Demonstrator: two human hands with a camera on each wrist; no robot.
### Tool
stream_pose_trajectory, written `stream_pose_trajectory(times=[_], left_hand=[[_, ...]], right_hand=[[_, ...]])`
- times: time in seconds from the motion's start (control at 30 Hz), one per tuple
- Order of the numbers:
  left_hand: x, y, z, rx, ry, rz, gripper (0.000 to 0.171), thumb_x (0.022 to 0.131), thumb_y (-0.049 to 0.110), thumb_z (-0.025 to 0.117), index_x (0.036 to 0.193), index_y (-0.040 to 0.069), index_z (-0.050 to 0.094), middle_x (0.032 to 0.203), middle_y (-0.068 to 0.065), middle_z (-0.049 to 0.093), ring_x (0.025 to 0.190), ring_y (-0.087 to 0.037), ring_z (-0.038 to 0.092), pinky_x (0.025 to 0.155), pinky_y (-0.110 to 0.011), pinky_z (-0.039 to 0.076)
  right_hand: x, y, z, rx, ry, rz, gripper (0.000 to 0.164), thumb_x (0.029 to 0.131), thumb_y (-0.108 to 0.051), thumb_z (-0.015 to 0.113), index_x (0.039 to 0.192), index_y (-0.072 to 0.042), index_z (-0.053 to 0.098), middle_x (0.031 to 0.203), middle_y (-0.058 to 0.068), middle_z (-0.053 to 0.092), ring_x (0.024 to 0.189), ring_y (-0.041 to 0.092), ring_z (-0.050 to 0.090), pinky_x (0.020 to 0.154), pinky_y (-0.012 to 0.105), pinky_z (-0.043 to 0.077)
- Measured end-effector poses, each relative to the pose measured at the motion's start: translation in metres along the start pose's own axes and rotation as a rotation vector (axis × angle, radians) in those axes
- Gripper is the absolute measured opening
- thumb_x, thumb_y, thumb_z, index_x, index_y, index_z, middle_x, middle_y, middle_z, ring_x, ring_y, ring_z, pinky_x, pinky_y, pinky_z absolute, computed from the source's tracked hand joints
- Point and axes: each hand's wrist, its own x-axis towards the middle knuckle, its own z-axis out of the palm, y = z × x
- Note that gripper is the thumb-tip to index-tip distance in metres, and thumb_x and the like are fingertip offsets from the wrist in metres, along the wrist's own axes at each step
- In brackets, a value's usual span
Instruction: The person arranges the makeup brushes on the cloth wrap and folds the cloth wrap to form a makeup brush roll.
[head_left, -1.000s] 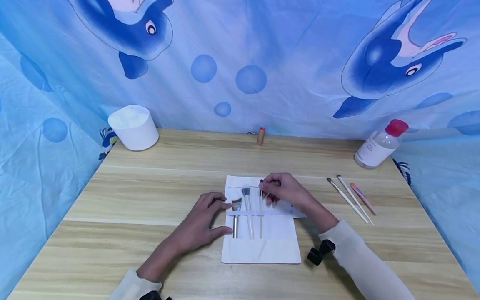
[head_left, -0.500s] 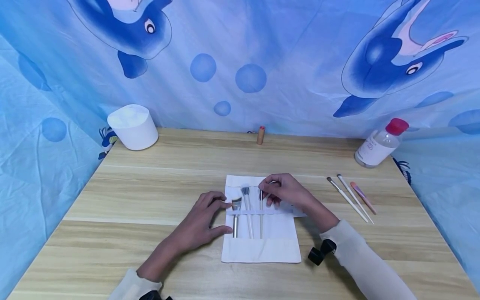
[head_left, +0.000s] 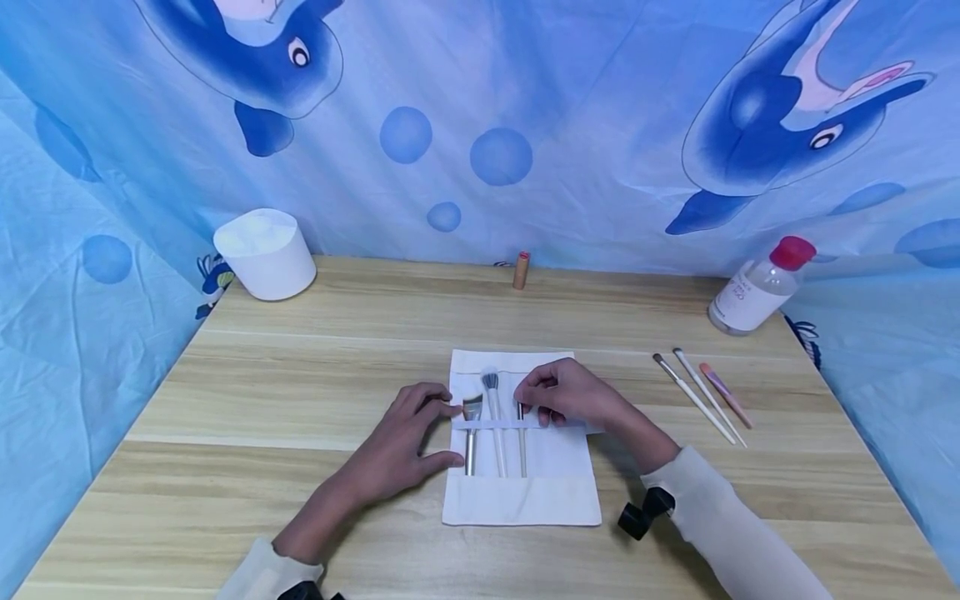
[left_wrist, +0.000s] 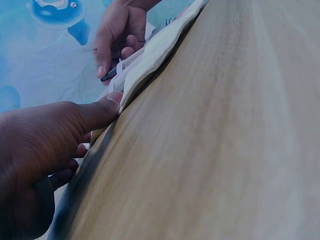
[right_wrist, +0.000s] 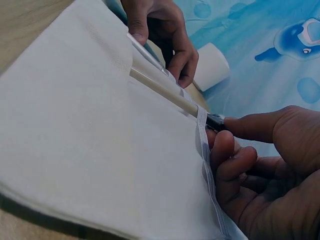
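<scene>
A white fabric brush roll (head_left: 558, 502) lies unrolled, an elastic strap (head_left: 491, 426) running across it. Three makeup brushes stand in it: a wide flat brush (head_left: 471, 450) at left, a fluffy-tipped brush (head_left: 498, 433) beside it, and a slim pale-handled brush (head_left: 522, 454). My right hand (head_left: 567, 392) pinches that slim brush by its dark head, just above the strap. The fingers hide most of its bristles. My left hand (head_left: 401, 442) rests at the roll's left edge, thumb (left_wrist: 107, 107) touching the fabric and fingers loosely bent near the flat brush.
Two white-handled brushes (head_left: 696, 400) and a pink brush (head_left: 726, 396) lie to the right on the wooden table (head_left: 337, 317). At the back stand a white roll (head_left: 266, 258), a small brown tube (head_left: 521, 271) and a red-capped bottle (head_left: 757, 292). A blue dolphin-print curtain (head_left: 585, 100) hangs behind.
My right hand has moved slightly toward me, and the slim brush has slid lower through the strap into the pocket. The left hand has stayed in place.
</scene>
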Motion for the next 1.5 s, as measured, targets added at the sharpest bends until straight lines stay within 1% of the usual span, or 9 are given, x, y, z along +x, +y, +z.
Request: stream_pose_trajectory(times=[0.2, 0.43, 0.6, 0.73, 0.87, 0.97, 1.13, 1.27, 1.5], left_hand=[[0.000, 0.001, -0.001, -0.008, -0.016, -0.016, 0.063, 0.080, 0.049, 0.082, 0.130, 0.013, 0.064, 0.141, -0.004, 0.046, 0.134, -0.021, 0.035, 0.112, -0.042, 0.032], [0.000, -0.001, 0.001, 0.001, -0.004, -0.003, 0.063, 0.082, 0.050, 0.080, 0.130, 0.013, 0.064, 0.140, -0.005, 0.047, 0.132, -0.022, 0.037, 0.110, -0.044, 0.034], [0.000, -0.002, 0.001, 0.005, 0.000, 0.005, 0.063, 0.082, 0.051, 0.079, 0.130, 0.013, 0.064, 0.140, -0.005, 0.047, 0.132, -0.023, 0.037, 0.110, -0.045, 0.034], [0.001, -0.002, 0.002, 0.007, -0.002, 0.002, 0.063, 0.082, 0.051, 0.079, 0.130, 0.013, 0.064, 0.140, -0.005, 0.047, 0.133, -0.023, 0.036, 0.110, -0.044, 0.034], [0.001, -0.002, 0.002, 0.002, -0.010, -0.008, 0.063, 0.082, 0.051, 0.080, 0.130, 0.013, 0.064, 0.141, -0.005, 0.046, 0.134, -0.022, 0.035, 0.111, -0.044, 0.033], [0.001, -0.001, 0.001, 0.000, -0.014, -0.014, 0.063, 0.082, 0.050, 0.080, 0.130, 0.013, 0.064, 0.141, -0.004, 0.046, 0.134, -0.022, 0.035, 0.111, -0.043, 0.033], [0.002, -0.001, 0.001, 0.004, -0.008, -0.005, 0.063, 0.082, 0.050, 0.080, 0.130, 0.013, 0.064, 0.141, -0.004, 0.046, 0.133, -0.022, 0.036, 0.110, -0.043, 0.033], [0.003, -0.002, 0.001, 0.010, -0.012, -0.002, 0.064, 0.082, 0.051, 0.079, 0.130, 0.013, 0.064, 0.141, -0.004, 0.046, 0.134, -0.022, 0.035, 0.111, -0.043, 0.033], [0.002, -0.001, 0.000, 0.012, -0.009, 0.000, 0.064, 0.081, 0.050, 0.081, 0.130, 0.012, 0.064, 0.140, -0.004, 0.047, 0.133, -0.022, 0.036, 0.110, -0.044, 0.034]], right_hand=[[-0.001, 0.000, 0.002, -0.054, 0.022, 0.000, 0.015, 0.097, -0.022, 0.068, 0.099, -0.008, 0.074, 0.077, 0.010, 0.066, 0.054, 0.016, 0.054, 0.047, 0.026, 0.039], [-0.007, 0.000, -0.004, -0.194, 0.095, -0.067, 0.015, 0.099, -0.021, 0.066, 0.106, -0.012, 0.076, 0.073, 0.008, 0.067, 0.057, 0.020, 0.060, 0.056, 0.033, 0.051], [-0.016, -0.001, -0.020, -0.331, 0.218, -0.095, 0.017, 0.099, -0.022, 0.065, 0.110, -0.012, 0.075, 0.080, 0.004, 0.069, 0.065, 0.021, 0.065, 0.060, 0.036, 0.054], [-0.027, 0.003, -0.045, -0.411, 0.347, -0.130, 0.020, 0.101, -0.025, 0.064, 0.110, -0.010, 0.073, 0.084, 0.006, 0.069, 0.071, 0.021, 0.068, 0.060, 0.035, 0.054], [-0.041, 0.012, -0.072, -0.539, 0.476, -0.154, 0.020, 0.100, -0.027, 0.063, 0.109, -0.011, 0.073, 0.089, 0.004, 0.070, 0.078, 0.020, 0.066, 0.064, 0.035, 0.052], [-0.053, 0.016, -0.088, -0.600, 0.527, -0.123, 0.022, 0.101, -0.028, 0.062, 0.109, -0.012, 0.073, 0.092, 0.004, 0.069, 0.083, 0.021, 0.062, 0.067, 0.036, 0.050], [-0.068, 0.021, -0.106, -0.636, 0.562, -0.050, 0.027, 0.101, -0.032, 0.060, 0.110, -0.009, 0.071, 0.096, 0.009, 0.069, 0.084, 0.024, 0.061, 0.065, 0.035, 0.049], [-0.076, 0.029, -0.119, -0.696, 0.599, -0.018, 0.024, 0.100, -0.026, 0.062, 0.108, -0.005, 0.071, 0.095, 0.011, 0.069, 0.083, 0.026, 0.061, 0.065, 0.038, 0.048], [-0.080, 0.050, -0.133, -0.752, 0.594, 0.067, 0.025, 0.098, -0.020, 0.066, 0.110, 0.002, 0.068, 0.098, 0.018, 0.068, 0.085, 0.029, 0.063, 0.068, 0.044, 0.051]])
